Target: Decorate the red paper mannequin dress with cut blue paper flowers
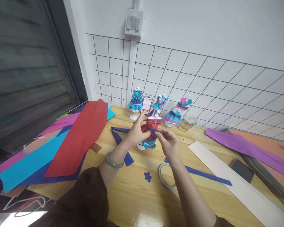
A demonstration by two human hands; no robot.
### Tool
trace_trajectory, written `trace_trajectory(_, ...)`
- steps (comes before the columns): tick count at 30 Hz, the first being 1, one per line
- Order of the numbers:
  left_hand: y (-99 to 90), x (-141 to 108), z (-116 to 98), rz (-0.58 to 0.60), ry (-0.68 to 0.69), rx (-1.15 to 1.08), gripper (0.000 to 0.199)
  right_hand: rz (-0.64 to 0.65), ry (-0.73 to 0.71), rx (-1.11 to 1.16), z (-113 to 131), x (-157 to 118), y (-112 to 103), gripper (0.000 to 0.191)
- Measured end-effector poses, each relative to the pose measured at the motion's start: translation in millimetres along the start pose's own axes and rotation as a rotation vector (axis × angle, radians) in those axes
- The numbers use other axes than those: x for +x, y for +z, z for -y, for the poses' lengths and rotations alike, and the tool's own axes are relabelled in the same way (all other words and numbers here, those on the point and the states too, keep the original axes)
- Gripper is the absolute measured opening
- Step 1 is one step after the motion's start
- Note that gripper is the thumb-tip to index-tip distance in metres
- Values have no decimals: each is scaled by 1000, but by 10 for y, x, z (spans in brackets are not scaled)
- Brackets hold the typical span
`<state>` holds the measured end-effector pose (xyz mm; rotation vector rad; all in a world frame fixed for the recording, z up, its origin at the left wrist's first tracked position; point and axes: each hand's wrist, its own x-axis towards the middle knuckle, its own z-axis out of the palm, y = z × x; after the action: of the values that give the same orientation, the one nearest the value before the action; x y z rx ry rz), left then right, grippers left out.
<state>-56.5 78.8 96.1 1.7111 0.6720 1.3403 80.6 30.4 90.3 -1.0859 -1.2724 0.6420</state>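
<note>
A small mannequin in a red and blue paper dress [153, 123] stands upright in the middle of the table. My left hand [138, 130] wraps round its left side, fingers partly behind it. At the dress's waist, my right hand [169, 142] pinches a small blue paper piece [152, 132] between thumb and finger. A blue flower cutout [147, 177] lies on the wood below, beside a roll of tape [165, 176]. Blue paper strips lie left [119, 138] and right [208, 175] of my hands.
Dressed mannequins [135, 102] [161, 102] [177, 110], a phone [146, 105] and a glass jar [187, 123] line the back by the wire grid. Coloured paper [78, 138] is piled left; pale [236, 181] and purple [248, 148] strips and a dark phone [241, 170] lie right.
</note>
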Motion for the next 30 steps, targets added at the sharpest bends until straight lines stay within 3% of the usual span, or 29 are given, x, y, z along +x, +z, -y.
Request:
trace_trajectory(10, 17, 20, -10, 69, -41, -131, 80, -5, 6, -11, 22, 38, 45, 14)
trace_trajectory(30, -7, 41, 4, 83, -6, -116, 73, -70, 18, 26, -8, 57, 71, 25)
